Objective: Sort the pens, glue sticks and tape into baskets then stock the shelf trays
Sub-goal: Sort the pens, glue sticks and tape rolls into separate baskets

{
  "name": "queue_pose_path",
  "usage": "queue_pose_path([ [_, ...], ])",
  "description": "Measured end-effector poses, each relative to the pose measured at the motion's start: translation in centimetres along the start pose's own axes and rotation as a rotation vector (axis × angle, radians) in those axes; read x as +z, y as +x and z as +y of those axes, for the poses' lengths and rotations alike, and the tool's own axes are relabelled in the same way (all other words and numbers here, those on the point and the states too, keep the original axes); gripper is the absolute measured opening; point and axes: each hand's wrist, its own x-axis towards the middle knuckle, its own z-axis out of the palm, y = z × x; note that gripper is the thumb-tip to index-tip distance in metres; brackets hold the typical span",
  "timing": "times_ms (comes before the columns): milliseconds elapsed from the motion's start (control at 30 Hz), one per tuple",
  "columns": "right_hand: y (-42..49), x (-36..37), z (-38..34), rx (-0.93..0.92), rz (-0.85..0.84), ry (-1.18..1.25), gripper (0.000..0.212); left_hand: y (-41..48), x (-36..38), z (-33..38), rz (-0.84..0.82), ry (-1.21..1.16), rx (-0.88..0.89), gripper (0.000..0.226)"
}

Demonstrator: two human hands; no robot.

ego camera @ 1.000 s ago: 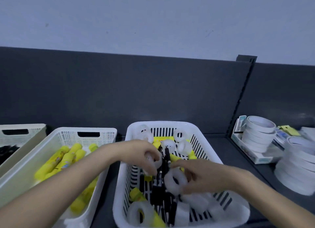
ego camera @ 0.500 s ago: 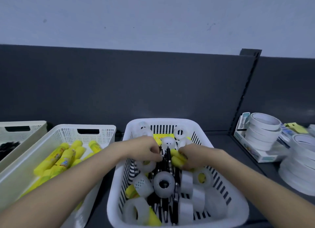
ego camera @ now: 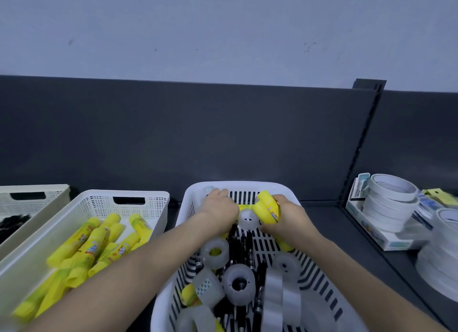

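Observation:
A white slotted basket (ego camera: 322, 264) in front of me holds mixed clear tape rolls (ego camera: 238, 284), black pens (ego camera: 241, 245) and yellow glue sticks (ego camera: 190, 294). My right hand (ego camera: 288, 216) grips yellow glue sticks (ego camera: 267, 207) at the basket's far end, lifted just above the contents. Beside it, my left hand (ego camera: 219, 211) reaches down into the far part of the basket with fingers curled among the items; what it holds is hidden. To the left stands a white perforated basket (ego camera: 99, 202) filled with several yellow glue sticks (ego camera: 94, 245).
A beige basket (ego camera: 37, 197) with black pens (ego camera: 12, 223) sits at the far left. Stacks of white tape rolls (ego camera: 389, 202) in a tray stand on the dark shelf at the right, with more rolls (ego camera: 443, 245) nearer. A dark back panel rises behind the baskets.
Both hands moved toward the basket's far end. My right hand let go of the tape roll it held and has picked up yellow glue sticks, lifting them.

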Motion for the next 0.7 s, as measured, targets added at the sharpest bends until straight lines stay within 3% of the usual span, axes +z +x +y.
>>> queue_pose_path([
  [233, 0.1, 0.0, 0.6, -0.017, 0.05, 0.129, 0.053, 2.2, -0.4, 0.4, -0.179, 0.155, -0.093, 0.024],
  [367, 0.2, -0.1, 0.8, -0.009, 0.054, 0.197, 0.052, 2.1, -0.6, 0.5, -0.195, 0.083, -0.131, 0.015],
  [400, 0.3, -0.1, 0.8, -0.011, 0.056, 0.212, 0.051, 1.8, -0.8, 0.3, -0.173, 0.024, -0.143, 0.009],
  [500, 0.3, -0.5, 0.7, 0.007, 0.07, 0.33, 0.046, 0.6, -1.3, -0.9, -0.088, -0.212, -0.209, 0.032],
  [633, 0.0, -1.5, -0.4, 0.094, 0.026, 0.792, 0.037, -1.3, -2.4, -2.7, 0.111, -0.679, -0.221, 0.034],
  [700, -0.2, -1.9, -1.4, 0.11, -0.013, 0.896, 0.035, -2.5, -3.1, -3.5, 0.237, -0.987, -0.188, 0.028],
])
